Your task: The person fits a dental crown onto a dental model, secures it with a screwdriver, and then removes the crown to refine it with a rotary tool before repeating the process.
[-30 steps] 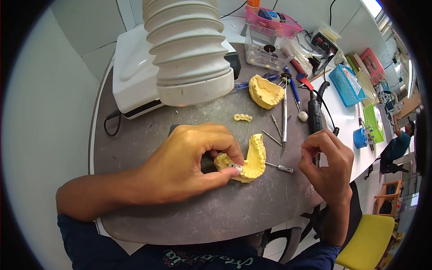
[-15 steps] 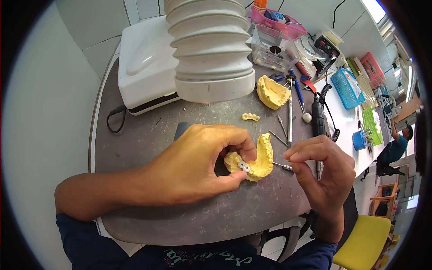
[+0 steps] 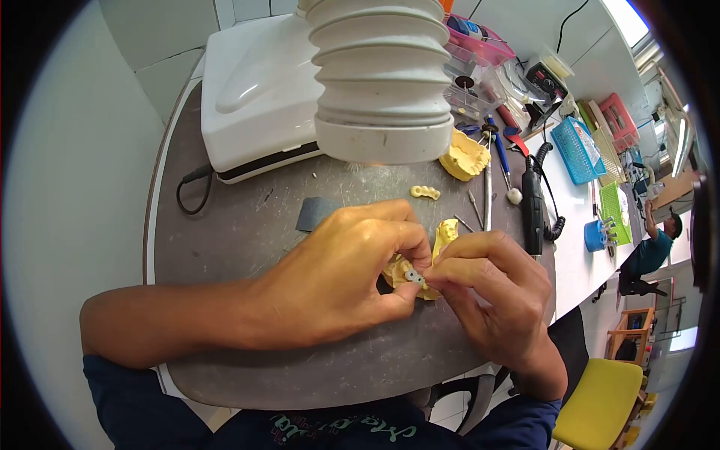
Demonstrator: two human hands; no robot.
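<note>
My left hand [image 3: 352, 262] is closed around the left side of a yellow plaster dental cast [image 3: 446, 232], thumb at the near edge and fingers over the far side. On the cast sit small grey-white tooth pieces [image 3: 414, 277] with dark holes in their tops. My right hand [image 3: 491, 281] is pinched at the cast, fingertips right beside these pieces. Whatever lies between those fingertips is hidden, and the hand covers the cast's right part. Just beyond the hands lies a cream-coloured row of joined teeth, a dental bridge [image 3: 425, 192].
A ribbed white suction hose [image 3: 382, 139] hangs over the bench near a white machine [image 3: 259, 97]. Another cast [image 3: 466, 156], slim tools and a black handpiece [image 3: 532, 206] lie at the right. Grey sandpaper [image 3: 315, 212] lies behind my left hand. A person [image 3: 660, 247] is far right.
My right hand has moved left from beside the cast, and its pinched fingertips now meet the tooth pieces. My left hand keeps hold of the cast. The view has shifted slightly.
</note>
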